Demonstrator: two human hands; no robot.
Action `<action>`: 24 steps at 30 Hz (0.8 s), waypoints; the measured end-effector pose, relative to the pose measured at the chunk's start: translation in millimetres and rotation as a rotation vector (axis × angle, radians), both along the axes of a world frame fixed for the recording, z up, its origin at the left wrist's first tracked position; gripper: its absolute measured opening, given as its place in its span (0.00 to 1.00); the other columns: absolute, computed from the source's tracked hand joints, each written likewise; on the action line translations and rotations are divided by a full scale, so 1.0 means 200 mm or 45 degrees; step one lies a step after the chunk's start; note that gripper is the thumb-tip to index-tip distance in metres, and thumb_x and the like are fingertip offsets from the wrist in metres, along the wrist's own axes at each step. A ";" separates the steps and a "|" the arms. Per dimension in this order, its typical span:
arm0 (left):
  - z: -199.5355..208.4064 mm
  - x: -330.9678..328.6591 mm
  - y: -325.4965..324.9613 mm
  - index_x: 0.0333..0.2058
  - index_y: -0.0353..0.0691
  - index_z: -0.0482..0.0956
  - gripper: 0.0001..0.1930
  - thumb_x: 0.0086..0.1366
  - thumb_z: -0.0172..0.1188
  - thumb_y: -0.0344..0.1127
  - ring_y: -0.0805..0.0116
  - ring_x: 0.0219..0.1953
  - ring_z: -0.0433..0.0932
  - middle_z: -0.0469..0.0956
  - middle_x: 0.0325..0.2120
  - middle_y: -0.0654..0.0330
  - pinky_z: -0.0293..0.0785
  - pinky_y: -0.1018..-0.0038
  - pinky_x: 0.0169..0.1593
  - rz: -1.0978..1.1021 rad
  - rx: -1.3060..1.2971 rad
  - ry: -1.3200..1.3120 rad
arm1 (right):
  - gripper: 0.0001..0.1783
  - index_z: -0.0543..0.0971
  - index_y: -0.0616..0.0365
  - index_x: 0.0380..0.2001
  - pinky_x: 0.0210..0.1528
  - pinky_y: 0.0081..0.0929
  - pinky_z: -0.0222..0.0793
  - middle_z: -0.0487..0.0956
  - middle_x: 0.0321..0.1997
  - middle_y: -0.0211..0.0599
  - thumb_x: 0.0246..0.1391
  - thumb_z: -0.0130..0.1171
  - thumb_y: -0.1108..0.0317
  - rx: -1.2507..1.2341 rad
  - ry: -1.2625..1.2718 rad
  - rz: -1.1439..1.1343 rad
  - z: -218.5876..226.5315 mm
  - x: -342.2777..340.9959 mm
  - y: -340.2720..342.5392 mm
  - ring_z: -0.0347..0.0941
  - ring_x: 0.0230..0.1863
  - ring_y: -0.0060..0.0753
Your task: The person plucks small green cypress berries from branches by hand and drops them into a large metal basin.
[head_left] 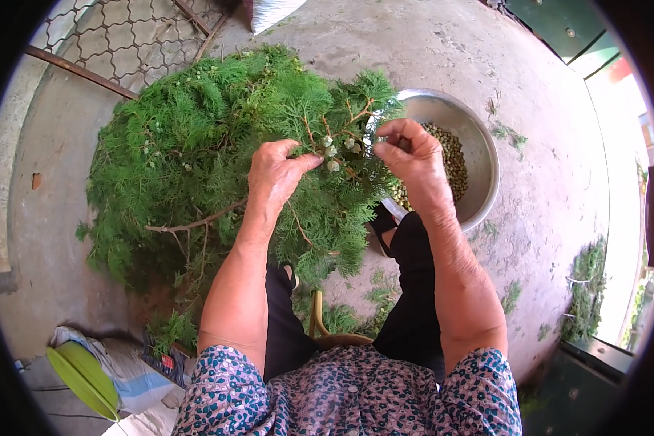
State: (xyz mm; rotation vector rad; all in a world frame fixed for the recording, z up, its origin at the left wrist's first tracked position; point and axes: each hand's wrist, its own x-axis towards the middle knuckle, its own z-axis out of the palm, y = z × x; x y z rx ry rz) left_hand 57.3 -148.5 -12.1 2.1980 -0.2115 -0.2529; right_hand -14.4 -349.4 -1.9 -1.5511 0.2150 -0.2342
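My left hand (277, 173) pinches a green conifer sprig (349, 120) between thumb and fingers, close to a cluster of pale grey-green cones (331, 152). Just right of that cluster, my right hand (420, 166) is closed with its fingers curled in; what lies in them, if anything, is hidden. It hovers over the left rim of a round metal basin (482, 149). Many small greenish-brown cones (455, 163) cover the basin's bottom. A big heap of leafy conifer branches (189, 138) spreads under and left of my left hand.
A rusty metal grating (134, 40) stands at the far left, with a white sack (275, 13) beside it. Near left lie a lime-green object (86, 378) and grey sacking (138, 374). Loose green sprigs (587, 291) litter the concrete floor (538, 218) at the right.
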 end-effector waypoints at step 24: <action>-0.13 0.01 0.01 0.28 0.30 0.77 0.11 0.49 0.63 0.33 0.79 0.22 0.64 0.72 0.18 0.67 0.63 0.77 0.28 0.045 -0.159 -0.073 | 0.04 0.76 0.60 0.25 0.15 0.13 0.55 0.72 0.19 0.26 0.49 0.57 0.72 0.760 0.241 0.036 -0.04 -0.01 0.04 0.64 0.17 0.15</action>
